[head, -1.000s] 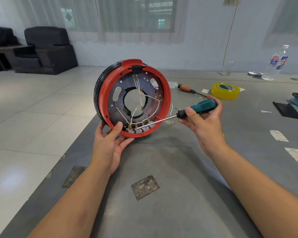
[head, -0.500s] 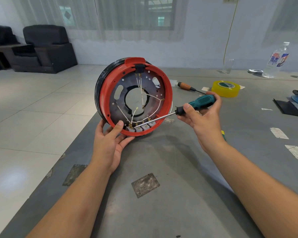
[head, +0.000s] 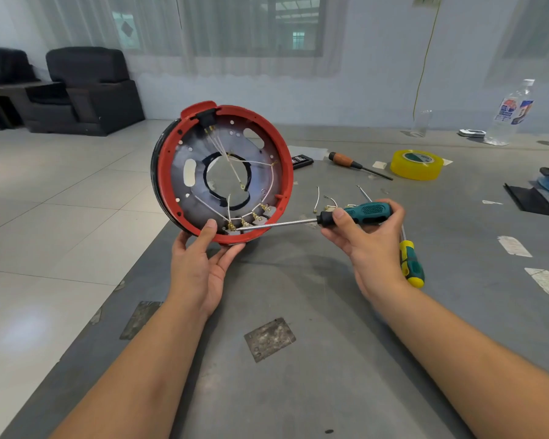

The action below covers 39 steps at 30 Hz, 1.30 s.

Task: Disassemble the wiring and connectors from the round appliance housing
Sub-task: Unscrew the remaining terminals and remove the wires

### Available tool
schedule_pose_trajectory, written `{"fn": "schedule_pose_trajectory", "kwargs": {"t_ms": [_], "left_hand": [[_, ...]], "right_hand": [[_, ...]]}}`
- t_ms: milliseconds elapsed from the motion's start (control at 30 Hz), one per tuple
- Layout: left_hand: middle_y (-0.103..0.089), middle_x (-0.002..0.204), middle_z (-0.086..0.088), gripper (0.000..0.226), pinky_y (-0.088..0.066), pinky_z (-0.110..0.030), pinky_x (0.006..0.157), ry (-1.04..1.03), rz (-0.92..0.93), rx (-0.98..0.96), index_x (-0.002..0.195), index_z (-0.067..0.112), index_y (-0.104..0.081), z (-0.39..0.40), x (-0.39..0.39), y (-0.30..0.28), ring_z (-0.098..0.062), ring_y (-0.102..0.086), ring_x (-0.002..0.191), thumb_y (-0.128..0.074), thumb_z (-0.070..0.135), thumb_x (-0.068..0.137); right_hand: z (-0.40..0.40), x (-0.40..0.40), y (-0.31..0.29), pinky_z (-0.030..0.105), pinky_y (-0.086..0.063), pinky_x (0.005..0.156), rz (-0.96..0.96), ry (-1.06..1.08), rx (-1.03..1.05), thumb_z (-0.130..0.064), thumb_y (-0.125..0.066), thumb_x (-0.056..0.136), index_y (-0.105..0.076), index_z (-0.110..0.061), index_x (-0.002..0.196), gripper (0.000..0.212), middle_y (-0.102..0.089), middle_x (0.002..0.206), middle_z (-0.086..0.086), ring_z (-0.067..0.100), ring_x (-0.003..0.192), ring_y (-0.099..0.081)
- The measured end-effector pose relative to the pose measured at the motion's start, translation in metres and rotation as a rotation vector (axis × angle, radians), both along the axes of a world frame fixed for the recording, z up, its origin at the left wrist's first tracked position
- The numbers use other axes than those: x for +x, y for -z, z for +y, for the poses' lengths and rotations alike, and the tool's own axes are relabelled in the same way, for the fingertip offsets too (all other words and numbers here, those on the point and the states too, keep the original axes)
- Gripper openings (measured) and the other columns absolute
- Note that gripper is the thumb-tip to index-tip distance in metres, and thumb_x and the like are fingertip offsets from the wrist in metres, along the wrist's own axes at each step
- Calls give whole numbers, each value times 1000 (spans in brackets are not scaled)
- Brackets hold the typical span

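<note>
Round housing, red rim with grey metal plate inside, stands on edge at centre-left of the frame, its lower edge at the near-left corner of the grey table. Left hand cups the housing from below: thumb hooked over the red rim at the bottom, the other fingers curled under and behind the rim, so the hand grips it. White wires run across the plate from a black plug socket at the top to a row of brass-tipped connectors along the lower rim. Right hand, right of centre, is wrapped around the teal handle of a screwdriver; thumb lies along the black collar, fingers closed over the grip. The steel shaft points left and its tip meets the leftmost connector. Loose wire pieces lie on the table just behind the handle. A second, yellow-green screwdriver lies right of the right wrist. Upper right: an orange-handled screwdriver, a yellow tape roll, a water bottle.
</note>
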State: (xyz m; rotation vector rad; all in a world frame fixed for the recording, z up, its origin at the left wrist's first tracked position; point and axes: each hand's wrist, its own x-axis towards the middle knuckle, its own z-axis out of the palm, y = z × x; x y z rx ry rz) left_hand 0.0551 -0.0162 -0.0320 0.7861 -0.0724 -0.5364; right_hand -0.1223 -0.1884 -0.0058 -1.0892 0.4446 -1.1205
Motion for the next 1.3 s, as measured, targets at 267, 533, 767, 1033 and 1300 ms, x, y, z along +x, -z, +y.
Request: {"fn": "schedule_pose_trajectory", "kwargs": {"t_ms": [267, 533, 767, 1033, 1300], "left_hand": [[-66, 137, -16, 65, -66, -52, 81, -5, 0, -8, 154, 13, -41, -1, 1, 0, -38, -78, 100, -74, 13, 98], [-65, 138, -16, 69, -66, -52, 78, -21, 13, -17, 154, 12, -41, 0, 1, 0, -36, -79, 99, -77, 14, 95], [-65, 138, -16, 65, -66, -53, 78, -17, 29, -10, 152, 11, -43, -1, 2, -1, -37, -79, 97, -76, 13, 96], [-66, 138, -16, 63, -66, -54, 76, -22, 45, -31, 151, 9, -44, -2, 2, -2, -38, -79, 97, -74, 10, 96], [-69, 132, -18, 63, -66, -55, 77, -23, 25, 2, 152, 5, -42, -2, 1, -2, -37, -79, 95, -73, 6, 97]], "right_hand": [[8, -3, 4, 42, -63, 77, -17, 2, 40, -4, -79, 85, -39, -31, 127, 64, -47, 135, 24, 33, 104, -73], [12, -3, 4, 40, -63, 76, -47, -18, 65, -4, -77, 87, -37, -32, 128, 64, -47, 134, 24, 32, 97, -76], [10, -3, 7, 41, -63, 76, -71, -52, 100, -3, -77, 86, -41, -35, 122, 60, -48, 135, 24, 35, 98, -75], [7, 0, 13, 45, -63, 77, -107, -70, 134, -3, -79, 83, -43, -36, 124, 64, -50, 136, 25, 39, 101, -73], [7, 0, 8, 41, -63, 75, -68, -23, 127, -2, -77, 87, -40, -32, 126, 61, -53, 132, 23, 35, 96, -75]]}}
